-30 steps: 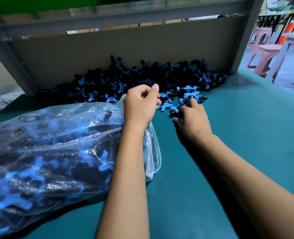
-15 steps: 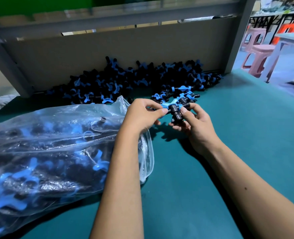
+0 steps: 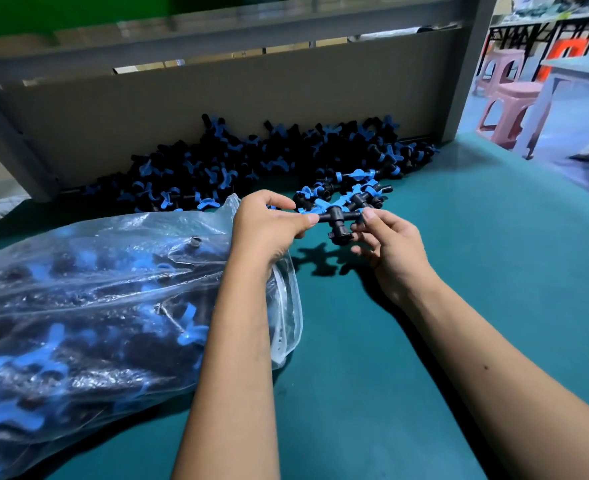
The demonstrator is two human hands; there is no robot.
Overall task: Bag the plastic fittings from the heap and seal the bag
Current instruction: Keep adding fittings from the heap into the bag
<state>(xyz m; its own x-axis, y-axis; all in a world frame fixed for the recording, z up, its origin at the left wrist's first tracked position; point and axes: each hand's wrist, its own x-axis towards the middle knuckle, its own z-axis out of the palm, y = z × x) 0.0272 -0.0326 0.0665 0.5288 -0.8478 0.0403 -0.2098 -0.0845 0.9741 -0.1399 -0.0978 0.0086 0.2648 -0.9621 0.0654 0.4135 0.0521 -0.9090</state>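
The bag [image 3: 95, 299] lies on the surface [image 3: 476, 271] at 9 o'clock, with fittings inside it. The heap [image 3: 251, 161] sits at 12 o'clock, at the back of the surface, against the board [image 3: 217, 98]. The left hand [image 3: 269, 225] and right hand [image 3: 388, 237] are in the middle, in front of the heap, holding one fitting [image 3: 336, 221] between them above the surface. The stools [image 3: 507, 109] stand at 2 o'clock, past the surface's edge.

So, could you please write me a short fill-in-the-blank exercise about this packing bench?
1. Both hands hold one black ____ fitting between them.
2. The clear bag lies to the ____ of the left hand.
3. The heap rests against the ____ board.
4. The table is ____.

Missing: plastic; left; back; teal
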